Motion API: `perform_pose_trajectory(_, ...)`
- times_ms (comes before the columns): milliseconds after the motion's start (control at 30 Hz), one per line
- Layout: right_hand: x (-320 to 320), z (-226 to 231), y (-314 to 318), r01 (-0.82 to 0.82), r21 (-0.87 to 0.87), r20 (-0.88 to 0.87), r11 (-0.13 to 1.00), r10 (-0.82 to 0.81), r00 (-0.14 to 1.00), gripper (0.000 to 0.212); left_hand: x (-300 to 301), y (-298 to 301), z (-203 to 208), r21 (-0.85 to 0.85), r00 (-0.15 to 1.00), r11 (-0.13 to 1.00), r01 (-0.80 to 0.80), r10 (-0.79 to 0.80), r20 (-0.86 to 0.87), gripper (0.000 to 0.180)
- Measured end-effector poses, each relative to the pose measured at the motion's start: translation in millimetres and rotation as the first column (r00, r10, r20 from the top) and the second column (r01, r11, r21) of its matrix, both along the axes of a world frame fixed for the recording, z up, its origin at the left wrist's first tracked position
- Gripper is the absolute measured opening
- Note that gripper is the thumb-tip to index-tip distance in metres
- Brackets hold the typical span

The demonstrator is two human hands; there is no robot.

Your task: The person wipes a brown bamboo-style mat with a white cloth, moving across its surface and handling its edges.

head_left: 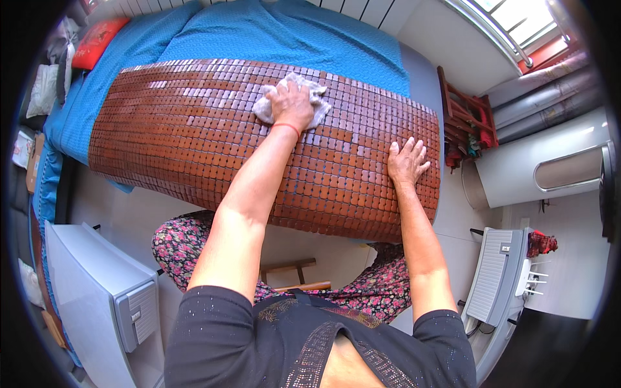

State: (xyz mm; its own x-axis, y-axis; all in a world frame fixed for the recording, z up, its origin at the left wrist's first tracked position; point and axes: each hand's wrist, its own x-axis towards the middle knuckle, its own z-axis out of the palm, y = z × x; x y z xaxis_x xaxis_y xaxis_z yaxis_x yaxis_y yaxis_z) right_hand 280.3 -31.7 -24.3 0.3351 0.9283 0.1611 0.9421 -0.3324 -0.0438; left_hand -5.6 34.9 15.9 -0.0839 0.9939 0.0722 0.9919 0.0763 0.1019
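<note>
A brown mat of small square tiles, probably bamboo or wood, lies over the bed in front of me. My left hand presses a crumpled whitish cloth against the mat's upper middle, its fingers bent over the cloth. A thin red band circles that wrist. Toward the mat's right end my right hand rests flat on the tiles, fingers spread, holding nothing.
Blue bedding lies beyond the mat, with a red cushion at far left. White cabinets stand at left and right. A dark wooden chair and a silvery cylindrical appliance stand at right. Part of a wooden stool shows below.
</note>
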Motion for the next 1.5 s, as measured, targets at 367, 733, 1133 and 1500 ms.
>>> perform_pose_trajectory(367, -4.0, -6.2, 2.1, 0.025, 0.087, 0.066, 0.996, -0.031, 0.997, 0.065, 14.0, 54.6, 4.2, -0.047, 0.991, 0.999, 0.015, -0.021, -0.13, 0.037)
perform_pose_trajectory(733, -5.4, -1.9, 6.0, 0.057, 0.092, 0.028, 0.994, -0.059, 0.998, 0.064, 19.4, -141.4, -12.1, 0.266, 0.989, 0.952, 0.148, -0.148, -0.022, 0.033)
perform_pose_trajectory(1133, -0.5, 0.6, -5.0, 0.048, 0.015, -0.041, 0.999, -0.047, 0.998, 0.064, -53.7, -221.5, -30.6, 0.269, 0.982, 0.95, -0.157, 0.18, -0.063, 0.047)
perform_pose_trajectory(1500, -1.7, 0.9, -4.2, 0.051, 0.031, -0.005, 0.998, -0.051, 0.999, 0.063, -203.9, -169.3, -22.9, 0.213, 0.821, 0.81, -0.547, 0.569, -0.057, 0.047)
